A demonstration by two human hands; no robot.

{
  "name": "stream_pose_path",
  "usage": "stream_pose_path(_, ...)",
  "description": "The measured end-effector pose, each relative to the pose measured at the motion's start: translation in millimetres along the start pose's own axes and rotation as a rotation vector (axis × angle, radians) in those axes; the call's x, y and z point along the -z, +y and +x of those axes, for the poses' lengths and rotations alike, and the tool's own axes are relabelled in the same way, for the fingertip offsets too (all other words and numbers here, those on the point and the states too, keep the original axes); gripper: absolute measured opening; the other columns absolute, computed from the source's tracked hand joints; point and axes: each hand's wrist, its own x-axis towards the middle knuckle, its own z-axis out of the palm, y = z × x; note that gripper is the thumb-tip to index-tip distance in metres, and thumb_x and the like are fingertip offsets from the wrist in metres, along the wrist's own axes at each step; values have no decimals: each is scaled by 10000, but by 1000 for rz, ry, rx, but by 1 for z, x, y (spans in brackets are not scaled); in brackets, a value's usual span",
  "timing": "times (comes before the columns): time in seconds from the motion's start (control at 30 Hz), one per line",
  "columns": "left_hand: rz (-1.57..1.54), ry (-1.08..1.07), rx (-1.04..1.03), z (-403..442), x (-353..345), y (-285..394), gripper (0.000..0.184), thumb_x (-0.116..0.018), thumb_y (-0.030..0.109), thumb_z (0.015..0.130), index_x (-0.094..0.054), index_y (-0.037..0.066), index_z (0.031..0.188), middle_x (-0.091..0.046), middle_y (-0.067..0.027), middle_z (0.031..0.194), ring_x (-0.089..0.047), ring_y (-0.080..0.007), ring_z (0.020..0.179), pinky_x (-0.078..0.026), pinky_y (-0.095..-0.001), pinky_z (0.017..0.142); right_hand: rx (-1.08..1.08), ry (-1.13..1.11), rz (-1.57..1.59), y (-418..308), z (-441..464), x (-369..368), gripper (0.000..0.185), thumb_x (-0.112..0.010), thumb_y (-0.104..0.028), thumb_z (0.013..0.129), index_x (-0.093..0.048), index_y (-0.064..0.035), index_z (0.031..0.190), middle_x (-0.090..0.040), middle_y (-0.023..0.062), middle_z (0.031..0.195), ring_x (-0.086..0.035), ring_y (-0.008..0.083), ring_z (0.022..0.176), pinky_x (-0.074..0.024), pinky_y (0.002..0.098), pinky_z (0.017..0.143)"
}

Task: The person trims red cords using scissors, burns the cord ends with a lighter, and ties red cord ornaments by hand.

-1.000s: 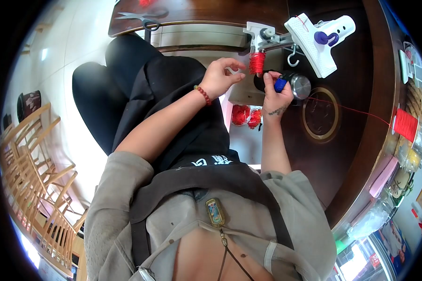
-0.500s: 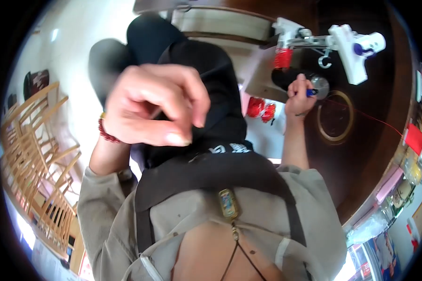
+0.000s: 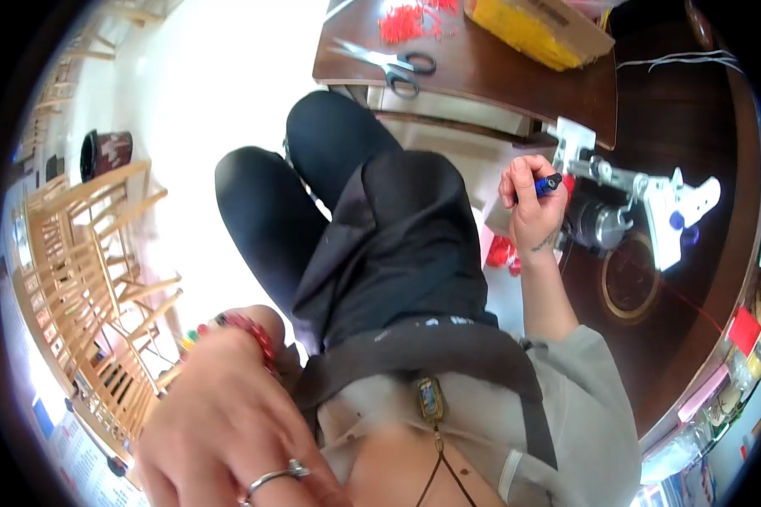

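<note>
My left hand (image 3: 228, 422) is close to the camera at the lower left. It has a ring and a red beaded bracelet (image 3: 249, 334) at the wrist. Its fingers reach down, somewhat apart, with the tips cut off by the frame edge; nothing shows in them. My right hand (image 3: 533, 203) is closed round a blue and black pen-like tool (image 3: 548, 185), whose dark end points up and to the right. Just beyond that hand stands a white stand with a metal arm and hook (image 3: 626, 182). A shiny metal cylinder (image 3: 602, 226) lies beside it.
Black-handled scissors (image 3: 389, 63) and loose red bits (image 3: 402, 24) lie on a small brown table (image 3: 482, 80). A cardboard box with yellow contents (image 3: 541, 34) is there too. Red bundles (image 3: 500, 252) sit below my right hand. Wooden chairs (image 3: 93, 253) stand at left.
My left hand has moved from in front of my lap down and nearer the camera, its fingers loosening from a curl. The view has shifted, bringing the small table's scissors into sight.
</note>
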Motion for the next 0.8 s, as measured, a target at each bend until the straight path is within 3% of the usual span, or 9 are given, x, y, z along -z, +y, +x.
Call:
stream_pose_path(0.17,-59,420,-130,-10,14,-1,103,-580,-35,842,-658,25,873,-620,-99,1004,-603,-216,853,-526,-280,756,155,166,-435,-3,53,-28,232,-642,-170,886,-579,1,1030,-577,12,870,-524,76,792,-433,215,742)
stream_pose_path(0.2,-11,489,-364,-12,17,-31,94,-594,-27,838,-655,29,884,-620,-98,1010,-597,-215,854,-520,-274,767,172,189,-513,1,65,-29,257,-635,-178,892,-572,7,1058,-581,20,884,-529,85,802,-438,224,747)
stream_pose_path(0.23,-12,586,-360,-10,17,-27,90,-608,-19,835,-650,31,897,-620,-107,1012,-592,-213,857,-513,-265,778,188,209,-593,5,77,-31,282,-629,-186,897,-565,12,1087,-586,29,897,-533,94,811,-443,234,753)
stream_pose_path(0.3,-17,779,-345,-7,17,-20,99,-634,-3,830,-641,36,921,-621,-123,1016,-581,-209,861,-499,-248,802,276,230,-790,8,97,-39,283,-593,-185,908,-573,16,1108,-615,105,963,-584,202,850,-460,297,785)
stream_pose_path(0.33,-16,655,-423,-18,37,-28,100,-632,-3,832,-640,33,926,-620,-132,1012,-582,-208,861,-499,-247,802,353,229,-871,13,110,-39,274,-584,-180,909,-578,13,1103,-616,123,971,-592,235,857,-462,312,790)
stream_pose_path(0.4,-57,628,-280,-24,53,-8,99,-631,-11,832,-642,28,922,-621,-151,1001,-585,-208,860,-503,-257,792,459,223,-1008,11,129,-44,223,-579,-127,886,-605,-1,1068,-607,162,986,-595,328,881,-465,353,795)
stream_pose_path(0.47,-110,572,-211,-32,70,4,91,-631,-13,832,-644,23,915,-626,-161,987,-591,-211,850,-510,-265,775,561,192,-1076,15,144,-43,210,-610,-76,845,-635,-28,1048,-593,139,952,-568,303,889,-449,355,804)
stream_pose_path(0.67,23,991,-296,-17,77,6,64,-617,-57,819,-630,2,798,-652,-169,910,-619,-236,763,-523,-273,692,669,205,-1212,25,159,-38,270,-641,-50,807,-656,-59,1077,-572,112,971,-529,288,917,-424,356,834)
stream_pose_path(0.8,-125,769,-119,-38,108,31,81,-592,-49,840,-631,2,790,-660,-169,921,-621,-252,775,-520,-282,726,669,238,-1283,27,160,-37,304,-671,-69,785,-659,-54,1089,-572,113,1015,-521,287,950,-414,362,856)
